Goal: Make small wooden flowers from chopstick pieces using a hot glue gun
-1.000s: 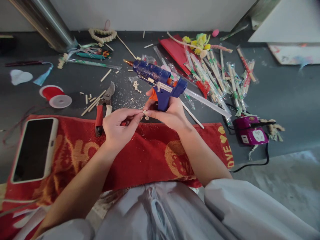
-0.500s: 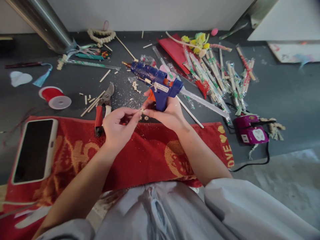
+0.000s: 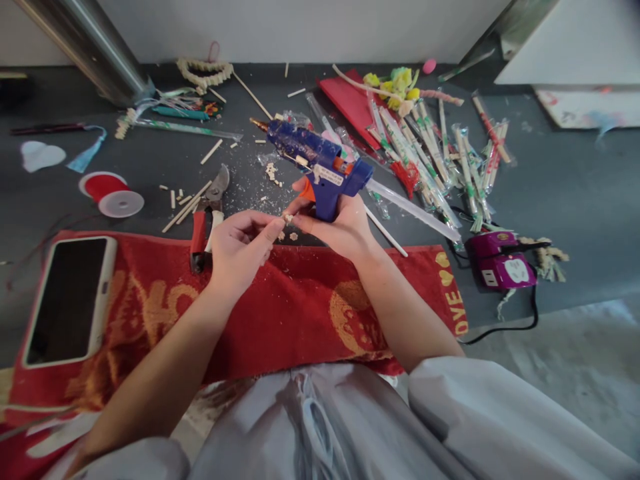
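Observation:
My right hand (image 3: 340, 227) is wrapped round the handle of a blue hot glue gun (image 3: 320, 163) with an orange trigger, its nozzle pointing up and left, a clear glue stick poking out behind. My left hand (image 3: 240, 247) is curled, its thumb and fingertips pinching a tiny pale wood piece (image 3: 287, 217) that also touches my right fingertips. Both hands hover over the far edge of a red towel (image 3: 280, 313) with gold print.
A phone (image 3: 67, 300) lies on the towel's left. Red-handled cutters (image 3: 207, 213), cut stick bits, a red ribbon spool (image 3: 107, 192), wrapped chopsticks (image 3: 435, 157), a purple plug box (image 3: 500, 263) with a black cord and a metal pole (image 3: 85, 47) lie on the dark floor.
Both hands shifted only slightly; the glue gun dipped a little left, then came back. The pinch on the small piece holds.

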Demonstrator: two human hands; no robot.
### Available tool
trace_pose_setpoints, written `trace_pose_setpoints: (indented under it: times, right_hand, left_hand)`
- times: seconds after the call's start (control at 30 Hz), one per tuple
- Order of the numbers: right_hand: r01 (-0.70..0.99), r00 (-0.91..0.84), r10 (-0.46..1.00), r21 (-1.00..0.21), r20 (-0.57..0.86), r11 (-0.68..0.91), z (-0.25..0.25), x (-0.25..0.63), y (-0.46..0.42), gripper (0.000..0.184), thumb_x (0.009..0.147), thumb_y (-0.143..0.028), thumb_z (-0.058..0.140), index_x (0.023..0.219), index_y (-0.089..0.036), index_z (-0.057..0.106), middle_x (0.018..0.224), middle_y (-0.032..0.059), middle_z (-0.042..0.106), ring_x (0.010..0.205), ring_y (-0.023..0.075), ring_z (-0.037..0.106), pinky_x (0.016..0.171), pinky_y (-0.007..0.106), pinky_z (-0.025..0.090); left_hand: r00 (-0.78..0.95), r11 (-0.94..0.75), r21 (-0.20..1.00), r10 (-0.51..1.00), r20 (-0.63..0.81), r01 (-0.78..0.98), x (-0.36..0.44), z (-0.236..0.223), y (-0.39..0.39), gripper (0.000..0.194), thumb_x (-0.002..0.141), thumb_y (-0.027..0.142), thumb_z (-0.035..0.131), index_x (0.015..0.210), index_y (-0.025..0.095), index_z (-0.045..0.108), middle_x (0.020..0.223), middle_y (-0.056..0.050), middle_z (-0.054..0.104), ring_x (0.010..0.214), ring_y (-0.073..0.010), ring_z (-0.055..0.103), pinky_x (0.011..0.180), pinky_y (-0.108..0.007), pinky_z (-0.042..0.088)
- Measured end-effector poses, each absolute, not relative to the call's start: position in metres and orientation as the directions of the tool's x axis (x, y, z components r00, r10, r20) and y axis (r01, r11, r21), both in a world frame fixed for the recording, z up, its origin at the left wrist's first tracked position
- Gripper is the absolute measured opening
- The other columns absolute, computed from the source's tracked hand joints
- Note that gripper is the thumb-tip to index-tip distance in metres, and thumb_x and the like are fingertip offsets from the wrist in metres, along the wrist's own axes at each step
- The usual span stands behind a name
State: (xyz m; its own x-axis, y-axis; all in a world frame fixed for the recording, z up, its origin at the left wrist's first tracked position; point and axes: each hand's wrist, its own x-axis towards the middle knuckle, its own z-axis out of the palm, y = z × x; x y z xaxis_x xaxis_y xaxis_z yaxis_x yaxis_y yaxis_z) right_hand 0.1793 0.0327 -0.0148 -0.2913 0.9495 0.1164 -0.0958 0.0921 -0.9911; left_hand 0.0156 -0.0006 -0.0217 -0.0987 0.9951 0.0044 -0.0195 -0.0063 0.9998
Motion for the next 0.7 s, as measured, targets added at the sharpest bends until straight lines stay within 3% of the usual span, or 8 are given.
trace_pose_setpoints:
  times: [0.17,0.3,0.47,0.57,0.7]
  right_hand:
    - [-0.072,-0.284,0.95,-0.991,0.129,0.113,-0.016,0.18,0.033,0.048,0.069,-0.049,0.08,0.101,-0.022,0.057,0.082,-0.0013,0.07,0.082,0.0162,0.069,0.088,0.037,0.058]
    - [-0.049,-0.314,0.941,-0.992,0.128,0.119,-0.019,0.182,0.032,0.032,0.074,-0.035,0.077,0.097,-0.023,0.058,0.088,0.001,0.071,0.095,0.0196,0.07,0.096,0.039,0.056]
    - [-0.002,-0.31,0.939,-0.988,0.149,0.156,-0.019,0.183,0.032,0.03,0.076,-0.028,0.074,0.102,-0.022,0.058,0.094,0.0027,0.072,0.102,0.0204,0.069,0.098,0.04,0.054]
    - [-0.006,-0.28,0.951,-0.991,0.132,0.136,-0.014,0.185,0.033,0.033,0.078,-0.04,0.074,0.099,-0.021,0.059,0.095,0.0037,0.072,0.09,0.0177,0.068,0.085,0.035,0.057]
    - [-0.064,-0.289,0.955,-0.997,0.062,0.046,-0.006,0.191,0.035,0.049,0.077,-0.058,0.071,0.105,-0.02,0.058,0.079,0.0005,0.068,0.069,0.012,0.062,0.06,0.027,0.053]
  left_hand:
    - [-0.008,0.192,0.96,0.98,-0.197,-0.206,0.019,-0.011,0.001,0.026,0.067,0.033,0.084,0.061,0.016,0.065,0.042,0.005,0.048,0.03,-0.0027,0.033,0.029,-0.016,0.025]
    - [0.025,0.314,0.92,0.948,-0.317,-0.234,0.022,-0.002,0.002,0.025,0.065,0.027,0.085,0.061,0.014,0.064,0.043,0.005,0.048,0.03,-0.0012,0.032,0.029,-0.015,0.024]
    - [0.061,0.414,0.873,0.909,-0.413,-0.257,0.02,0.003,0.004,0.018,0.065,0.017,0.081,0.061,0.014,0.064,0.042,0.004,0.049,0.029,-0.0006,0.029,0.029,-0.013,0.022]
    - [0.039,0.417,0.853,0.903,-0.428,-0.314,0.017,0.003,0.006,0.011,0.069,0.014,0.075,0.063,0.013,0.065,0.041,0.005,0.046,0.03,-0.0007,0.029,0.029,-0.012,0.022]
    - [-0.012,0.397,0.792,0.891,-0.454,-0.463,0.012,0.005,0.011,0.01,0.08,0.013,0.063,0.071,0.012,0.068,0.043,0.008,0.039,0.032,-0.0001,0.027,0.029,-0.01,0.02]
